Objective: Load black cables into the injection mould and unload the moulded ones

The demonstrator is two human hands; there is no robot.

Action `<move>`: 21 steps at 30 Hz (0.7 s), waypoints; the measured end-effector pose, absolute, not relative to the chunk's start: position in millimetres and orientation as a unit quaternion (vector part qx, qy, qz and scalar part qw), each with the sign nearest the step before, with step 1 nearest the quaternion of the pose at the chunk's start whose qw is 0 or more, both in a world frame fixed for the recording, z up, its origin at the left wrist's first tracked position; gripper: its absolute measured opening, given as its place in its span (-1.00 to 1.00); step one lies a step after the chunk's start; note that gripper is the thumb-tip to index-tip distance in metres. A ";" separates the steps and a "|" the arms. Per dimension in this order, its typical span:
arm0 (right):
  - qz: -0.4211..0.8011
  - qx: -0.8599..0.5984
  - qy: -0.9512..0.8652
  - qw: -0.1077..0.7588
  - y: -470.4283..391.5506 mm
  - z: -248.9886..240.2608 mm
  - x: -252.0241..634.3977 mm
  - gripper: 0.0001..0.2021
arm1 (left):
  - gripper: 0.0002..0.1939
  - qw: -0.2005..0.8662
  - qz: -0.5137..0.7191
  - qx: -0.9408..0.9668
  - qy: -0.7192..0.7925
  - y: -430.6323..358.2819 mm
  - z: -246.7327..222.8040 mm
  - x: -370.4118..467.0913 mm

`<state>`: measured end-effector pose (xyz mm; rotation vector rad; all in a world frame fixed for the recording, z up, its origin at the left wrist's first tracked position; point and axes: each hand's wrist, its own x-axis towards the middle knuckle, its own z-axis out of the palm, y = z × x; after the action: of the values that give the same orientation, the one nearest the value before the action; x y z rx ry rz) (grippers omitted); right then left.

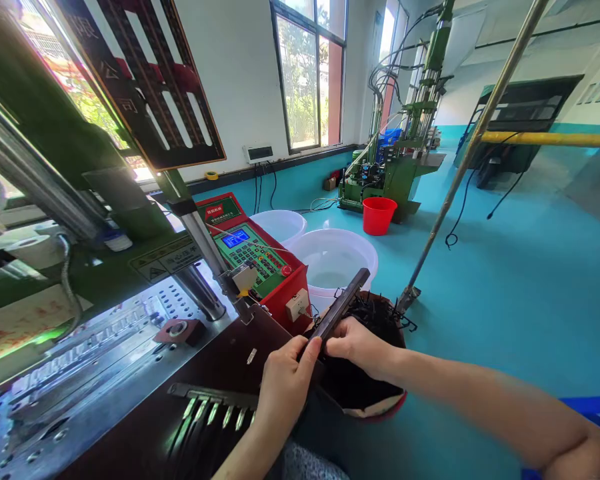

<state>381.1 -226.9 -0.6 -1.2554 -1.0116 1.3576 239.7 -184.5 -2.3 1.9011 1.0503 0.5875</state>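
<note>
My left hand (285, 387) and my right hand (357, 347) both grip the near end of a long dark metal bar (343, 305), which points up and away to the right. The bar is held over a red bucket (380, 400) filled with black plastic pieces (375, 317). Just left of my left hand, a dark strip with several metal pins (213, 403) lies on the dark work surface (220, 363).
A green moulding machine with a perforated metal plate (95, 360) stands at the left. A red control box (255, 257) sits ahead, with two white tubs (333, 257) behind it. A slanted metal pole (473, 143), a small red bucket (379, 215) and a second green machine (405, 147) stand on the blue floor.
</note>
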 end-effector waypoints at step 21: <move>0.048 -0.729 -0.678 0.080 -207.6 1.6 470.4 -0.88 | -0.43 0.531 0.227 0.647 0.497 -183.4 7.0 126.7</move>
<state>470.4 -207.6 1.6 -2.1796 -2.0286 0.1428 126.7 -183.4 7.0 1.5452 1.1871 0.5421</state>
